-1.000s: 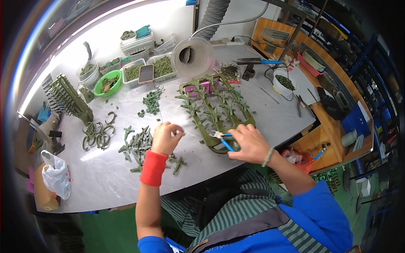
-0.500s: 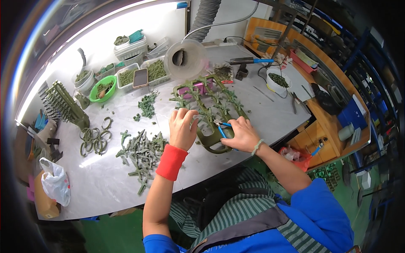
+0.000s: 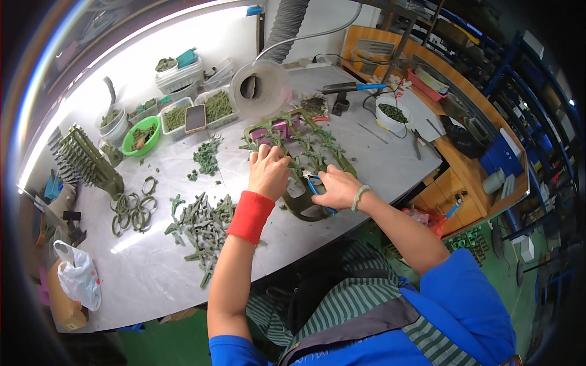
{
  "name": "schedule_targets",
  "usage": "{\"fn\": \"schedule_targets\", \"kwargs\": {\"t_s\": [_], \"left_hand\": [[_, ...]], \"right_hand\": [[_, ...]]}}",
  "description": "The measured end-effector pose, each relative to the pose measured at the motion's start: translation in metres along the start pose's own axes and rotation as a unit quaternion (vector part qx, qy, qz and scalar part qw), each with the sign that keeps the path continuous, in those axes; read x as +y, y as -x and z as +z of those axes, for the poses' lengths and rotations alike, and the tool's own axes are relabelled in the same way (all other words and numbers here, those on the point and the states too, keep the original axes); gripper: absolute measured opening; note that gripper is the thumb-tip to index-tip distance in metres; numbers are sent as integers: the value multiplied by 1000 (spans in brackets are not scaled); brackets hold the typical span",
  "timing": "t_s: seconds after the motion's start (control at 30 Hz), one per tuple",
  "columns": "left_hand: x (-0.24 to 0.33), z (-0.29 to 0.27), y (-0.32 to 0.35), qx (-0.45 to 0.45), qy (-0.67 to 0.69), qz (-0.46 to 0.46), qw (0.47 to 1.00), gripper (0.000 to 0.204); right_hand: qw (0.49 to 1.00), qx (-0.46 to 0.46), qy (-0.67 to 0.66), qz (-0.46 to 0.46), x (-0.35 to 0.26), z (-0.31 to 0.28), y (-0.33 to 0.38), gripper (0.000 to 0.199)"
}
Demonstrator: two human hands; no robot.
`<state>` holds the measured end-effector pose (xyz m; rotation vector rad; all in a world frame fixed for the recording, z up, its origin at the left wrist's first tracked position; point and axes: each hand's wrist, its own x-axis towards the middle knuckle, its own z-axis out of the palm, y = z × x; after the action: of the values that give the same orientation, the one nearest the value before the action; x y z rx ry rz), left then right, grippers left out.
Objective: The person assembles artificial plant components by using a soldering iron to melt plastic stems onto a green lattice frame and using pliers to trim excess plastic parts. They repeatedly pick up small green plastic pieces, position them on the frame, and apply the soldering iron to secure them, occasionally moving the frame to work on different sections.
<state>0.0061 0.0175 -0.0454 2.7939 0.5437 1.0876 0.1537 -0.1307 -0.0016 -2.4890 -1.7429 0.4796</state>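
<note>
On the grey table lies a green moulded frame point(image 3: 303, 215) with several small cross-shaped pieces attached along its bars. My right hand point(image 3: 340, 189) is wrapped round blue-handled cutting pliers point(image 3: 315, 184), whose metal jaws point left over the frame. Beside the jaws, my left hand point(image 3: 268, 169), with a red wristband above it, is closed over the frame's left side. Its fingers are curled together, and what they grip is hidden under them. A heap of loose green cross-shaped pieces point(image 3: 204, 229) lies left of my left forearm. Behind the frame sits a purple block point(image 3: 278, 129).
A clear funnel-shaped hood point(image 3: 259, 88) on a grey hose hangs behind the frame. Along the back left stand a lime-green bowl point(image 3: 141, 135) and tubs of green pieces around a phone point(image 3: 195, 119). Green rings point(image 3: 133, 210) lie at left; a white bowl point(image 3: 392, 114) stands at right.
My left hand has moved in over the frame, and its fingers have curled closed. My right hand still holds the pliers by the frame. The whole view has shifted slightly.
</note>
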Motion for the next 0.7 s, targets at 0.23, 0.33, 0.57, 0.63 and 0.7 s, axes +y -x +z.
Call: {"fn": "schedule_targets", "kwargs": {"t_s": [0.23,0.33,0.57,0.63,0.7], "left_hand": [[-6,4,-9,-46,-79,30,995,20],[-6,3,-11,-41,-74,37,996,19],[-2,-16,-12,-6,-25,21,999,17],[-8,-38,3,50,-4,-1,999,16],[-20,-63,22,-6,5,-74,997,12]], "right_hand": [[999,15,3,-33,7,1,2,49],[998,20,-17,-48,12,3,-1,47],[997,70,-27,-32,22,4,18,59],[996,84,-21,-19,23,3,22,65],[995,88,-42,-20,18,5,22,68]]}}
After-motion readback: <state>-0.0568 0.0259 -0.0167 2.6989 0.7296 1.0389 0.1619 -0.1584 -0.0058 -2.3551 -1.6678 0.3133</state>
